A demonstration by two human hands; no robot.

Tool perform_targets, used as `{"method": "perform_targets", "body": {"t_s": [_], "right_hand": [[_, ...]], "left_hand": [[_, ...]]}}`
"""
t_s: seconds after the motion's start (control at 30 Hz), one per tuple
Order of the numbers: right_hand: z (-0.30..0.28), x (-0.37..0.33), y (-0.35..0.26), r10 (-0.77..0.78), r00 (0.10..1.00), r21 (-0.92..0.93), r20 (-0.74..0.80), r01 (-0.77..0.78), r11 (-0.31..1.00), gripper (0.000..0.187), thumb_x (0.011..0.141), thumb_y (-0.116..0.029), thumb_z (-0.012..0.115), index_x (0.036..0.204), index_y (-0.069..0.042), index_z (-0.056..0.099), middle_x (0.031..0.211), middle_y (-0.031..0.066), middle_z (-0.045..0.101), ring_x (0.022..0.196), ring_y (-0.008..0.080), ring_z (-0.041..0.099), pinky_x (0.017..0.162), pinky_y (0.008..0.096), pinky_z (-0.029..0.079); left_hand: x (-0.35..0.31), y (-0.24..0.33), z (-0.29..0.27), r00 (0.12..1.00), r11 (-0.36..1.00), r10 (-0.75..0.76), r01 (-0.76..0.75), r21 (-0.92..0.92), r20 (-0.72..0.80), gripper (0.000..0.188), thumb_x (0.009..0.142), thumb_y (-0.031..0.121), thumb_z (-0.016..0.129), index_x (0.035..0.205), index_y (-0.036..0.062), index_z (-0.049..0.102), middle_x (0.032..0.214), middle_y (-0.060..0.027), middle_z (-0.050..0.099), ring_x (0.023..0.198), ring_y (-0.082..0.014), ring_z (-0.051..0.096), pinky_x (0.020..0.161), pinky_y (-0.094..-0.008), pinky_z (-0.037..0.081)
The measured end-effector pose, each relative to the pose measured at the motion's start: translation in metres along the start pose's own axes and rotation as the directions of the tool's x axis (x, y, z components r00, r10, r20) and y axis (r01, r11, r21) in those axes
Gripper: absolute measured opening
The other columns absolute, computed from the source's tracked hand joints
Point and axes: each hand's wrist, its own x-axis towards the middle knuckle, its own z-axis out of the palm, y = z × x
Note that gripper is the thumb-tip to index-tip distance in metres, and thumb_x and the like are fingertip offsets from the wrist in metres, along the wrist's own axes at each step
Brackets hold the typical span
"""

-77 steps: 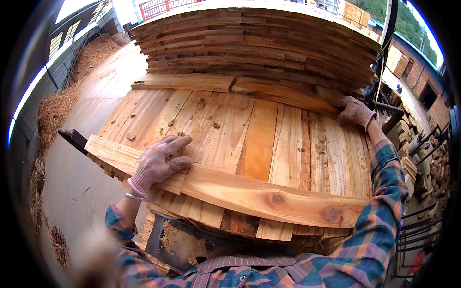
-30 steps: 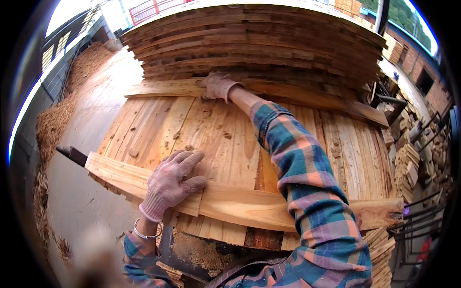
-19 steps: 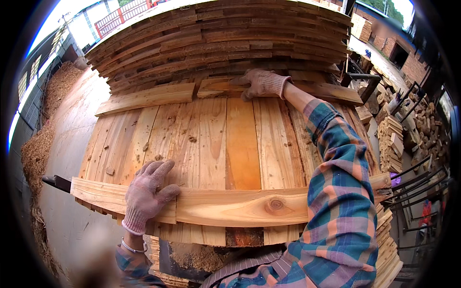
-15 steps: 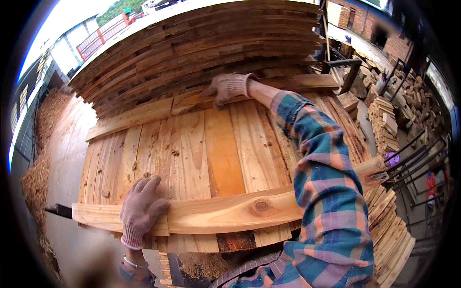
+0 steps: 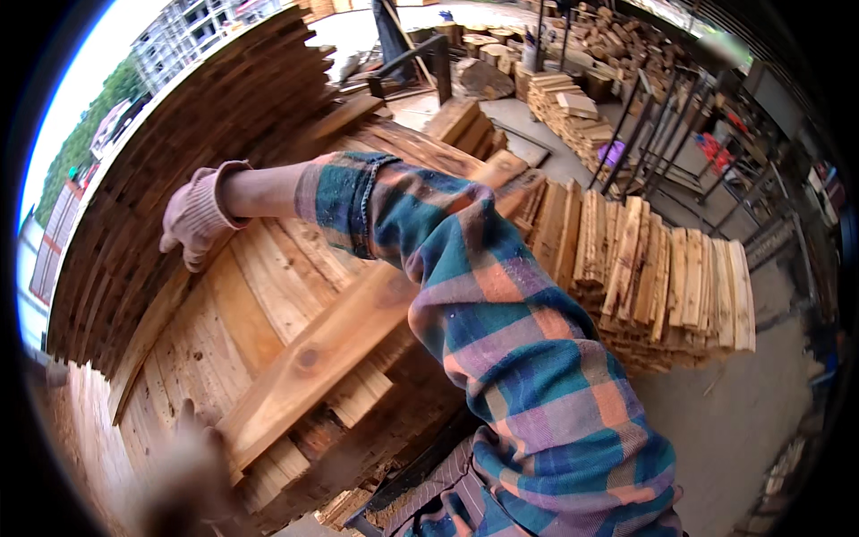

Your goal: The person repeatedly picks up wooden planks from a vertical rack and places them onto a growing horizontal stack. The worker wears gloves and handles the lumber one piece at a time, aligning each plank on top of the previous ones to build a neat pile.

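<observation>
My right hand (image 5: 201,215), in a pale knitted glove, reaches across to the far side of a layer of flat wooden boards (image 5: 192,331). Its fingers are slightly apart with nothing visible in them, close to a narrow plank (image 5: 154,329) along the foot of the tall board stack (image 5: 179,143). My left hand (image 5: 192,474) is smeared by motion at the lower left, beside the near end of a long crosswise plank (image 5: 309,358) with a dark knot. Its fingers cannot be made out. My right sleeve hides part of the boards and the crosswise plank's far end.
Bundled wooden slats (image 5: 662,277) stand to the right of the boards. Farther back are a smaller slat pile (image 5: 568,112), dark metal rods (image 5: 658,134), a purple object (image 5: 612,154) and cut logs (image 5: 501,55). Grey floor (image 5: 716,412) runs along the right.
The view has swung to the right, so the slat bundles show more fully. My left hand has come off the near plank's end and is blurred. My right hand stays near the far plank.
</observation>
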Motion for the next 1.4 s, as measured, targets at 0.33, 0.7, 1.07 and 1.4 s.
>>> {"method": "perform_targets", "body": {"t_s": [0.33, 0.7, 1.07, 1.4], "right_hand": [[0.153, -0.457, -0.261, 0.961, 0.168, 0.572, 0.218, -0.820, 0.013, 0.071, 0.080, -0.036, 0.069, 0.141, -0.010, 0.044, 0.116, 0.0214, 0.062, 0.108, 0.0345, 0.059, 0.092, 0.0419, 0.048], [0.366, -0.703, -0.497, 0.437, -0.360, 0.564, 0.825, 0.471, -0.678, 0.024, 0.096, -0.030, 0.051, 0.094, -0.007, 0.058, 0.066, -0.0041, 0.048, 0.048, 0.0071, 0.037, 0.043, 0.0229, 0.027], [0.415, -0.808, -0.301, 0.541, -0.075, 0.451, 0.838, 0.653, -0.609, 0.005, 0.091, -0.011, 0.061, 0.094, -0.007, 0.059, 0.073, -0.0005, 0.053, 0.057, 0.0110, 0.047, 0.049, 0.0237, 0.038], [0.456, -0.823, -0.234, 0.328, -0.035, 0.276, 0.944, 0.625, -0.730, 0.023, 0.089, -0.026, 0.065, 0.099, -0.007, 0.061, 0.084, 0.0048, 0.062, 0.072, 0.0214, 0.061, 0.064, 0.0305, 0.051]], "left_hand": [[-0.061, 0.050, 0.072, 0.490, 0.469, 0.868, -0.754, 0.461, -0.081, 0.046, 0.103, 0.027, 0.037, 0.085, -0.0071, 0.063, 0.076, -0.0185, 0.063, 0.068, -0.0272, 0.065, 0.066, -0.0357, 0.057], [-0.135, -0.063, 0.462, 0.777, 0.962, -0.116, 0.243, -0.125, 0.619, 0.010, 0.088, 0.012, 0.058, 0.097, 0.0103, 0.063, 0.078, 0.0015, 0.053, 0.069, -0.0120, 0.050, 0.059, -0.0259, 0.043], [-0.123, -0.121, 0.747, 0.482, 0.394, -0.571, 0.871, -0.292, 0.665, 0.018, 0.090, 0.028, 0.064, 0.101, 0.0210, 0.053, 0.073, 0.0037, 0.043, 0.053, -0.0112, 0.040, 0.045, -0.0273, 0.032], [-0.012, -0.154, 0.840, 0.633, 0.410, -0.579, 0.771, -0.488, 0.514, 0.032, 0.093, 0.024, 0.057, 0.122, 0.0231, 0.044, 0.106, 0.0022, 0.050, 0.078, -0.0125, 0.043, 0.065, -0.0308, 0.037]]}}
